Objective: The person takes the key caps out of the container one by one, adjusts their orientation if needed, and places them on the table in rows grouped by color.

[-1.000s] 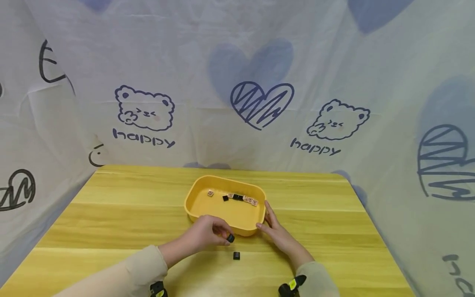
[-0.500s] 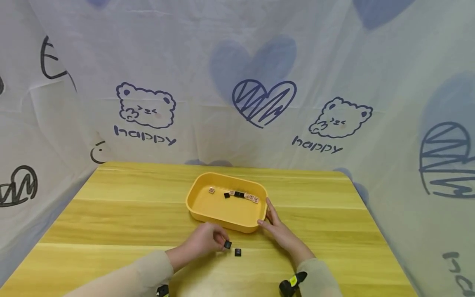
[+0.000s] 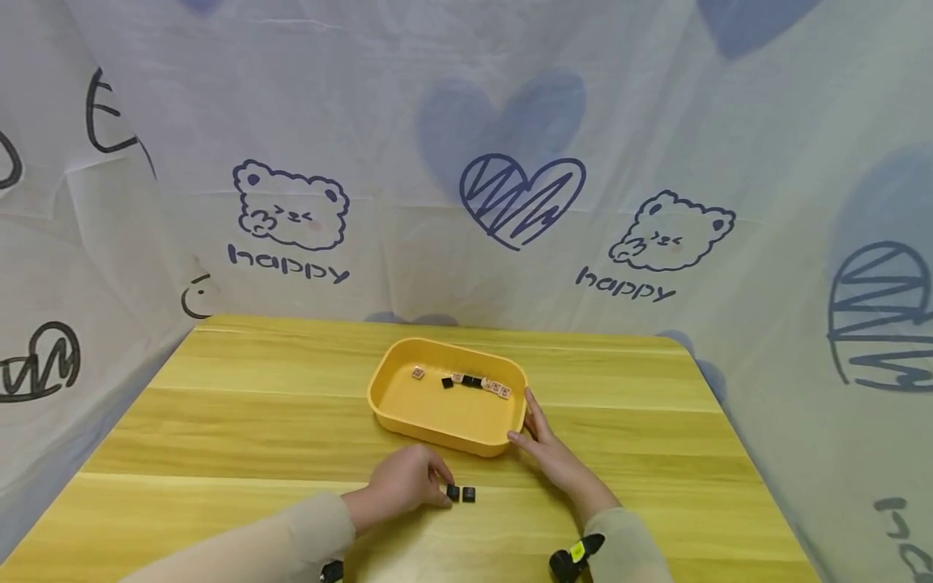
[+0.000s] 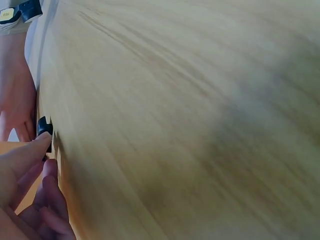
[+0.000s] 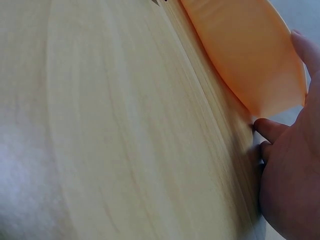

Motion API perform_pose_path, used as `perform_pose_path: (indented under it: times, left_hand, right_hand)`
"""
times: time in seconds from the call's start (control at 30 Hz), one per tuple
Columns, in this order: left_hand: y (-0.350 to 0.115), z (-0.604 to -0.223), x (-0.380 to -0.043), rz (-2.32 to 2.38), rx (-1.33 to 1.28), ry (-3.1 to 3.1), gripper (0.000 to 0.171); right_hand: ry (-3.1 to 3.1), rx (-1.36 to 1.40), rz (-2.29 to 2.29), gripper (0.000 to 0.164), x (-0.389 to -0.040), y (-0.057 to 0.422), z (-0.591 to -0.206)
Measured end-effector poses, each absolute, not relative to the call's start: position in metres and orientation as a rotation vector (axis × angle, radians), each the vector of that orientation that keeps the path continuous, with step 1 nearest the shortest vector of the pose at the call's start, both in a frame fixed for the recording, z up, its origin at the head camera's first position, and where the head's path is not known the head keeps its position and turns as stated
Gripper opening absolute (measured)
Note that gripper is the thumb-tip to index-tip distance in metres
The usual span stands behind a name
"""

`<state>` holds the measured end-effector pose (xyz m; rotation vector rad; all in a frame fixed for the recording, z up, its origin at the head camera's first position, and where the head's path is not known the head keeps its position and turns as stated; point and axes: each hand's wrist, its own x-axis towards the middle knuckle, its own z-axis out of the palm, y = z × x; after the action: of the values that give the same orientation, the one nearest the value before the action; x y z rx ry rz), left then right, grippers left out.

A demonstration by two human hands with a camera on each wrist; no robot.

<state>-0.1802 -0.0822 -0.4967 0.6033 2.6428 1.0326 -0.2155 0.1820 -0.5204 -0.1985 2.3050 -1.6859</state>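
Note:
My left hand [image 3: 406, 483] pinches a small black keycap [image 3: 453, 493] between thumb and fingertips, low at the tabletop in front of the yellow tray [image 3: 419, 432]. In the left wrist view the same keycap [image 4: 44, 131] shows at the thumb tip. Just right of it, with a narrow gap, a second black keycap [image 3: 469, 494] sits on the table. My right hand [image 3: 555, 463] holds the tray's front right corner, thumb at the rim and fingers along the outer side wall. From the right wrist, the tray wall [image 5: 245, 55] appears between thumb and fingers.
Inside the tray, several black and pale printed pieces [image 3: 477, 382] form a row along the back wall. A pale piece [image 3: 418, 372] lies apart at the left. The wooden table [image 3: 255, 413] ends at a printed cloth backdrop [image 3: 408, 243].
My left hand has drawn back from the tray's front edge and lowered its black keycap to the table, beside the other one. My right hand has stayed at the tray corner.

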Motion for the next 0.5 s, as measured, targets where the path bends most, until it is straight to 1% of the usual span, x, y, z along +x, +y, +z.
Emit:
perform_pose_path:
  times: [0.5]
  left_hand:
    - [-0.0769, -0.4972, -0.1787, 0.992, 0.613, 2.677, 0.022]
  right_hand:
    - [2.307, -0.194, -1.682, 0.084, -0.2162, 0.1836, -0.523]
